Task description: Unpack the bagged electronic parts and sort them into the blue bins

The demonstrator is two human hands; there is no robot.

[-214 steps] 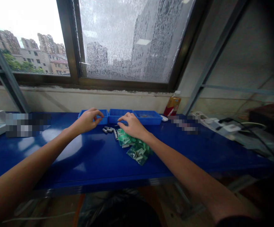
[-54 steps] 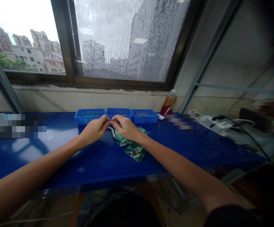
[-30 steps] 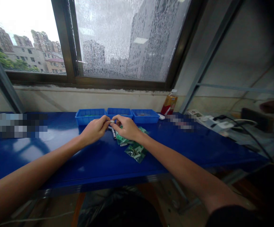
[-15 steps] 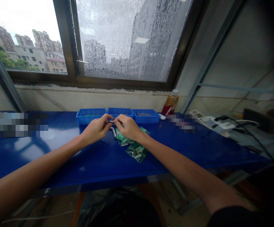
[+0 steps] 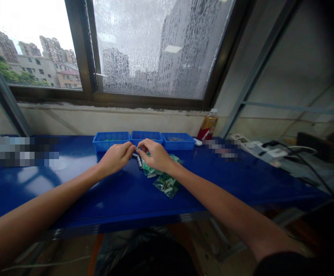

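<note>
Small part (image 5: 137, 148), one: near frame centre, pinched by left hand (image 5: 116, 157) and right hand (image 5: 157, 156). Green bags (image 5: 167, 184): just below frame centre, on blue table (image 5: 103, 203). Blue trays (image 5: 178, 146), three: mid-frame row.

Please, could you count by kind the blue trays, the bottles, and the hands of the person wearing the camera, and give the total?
Blue trays: 3
Bottle: 1
Hands, left hand and right hand: 2
Total: 6
</note>
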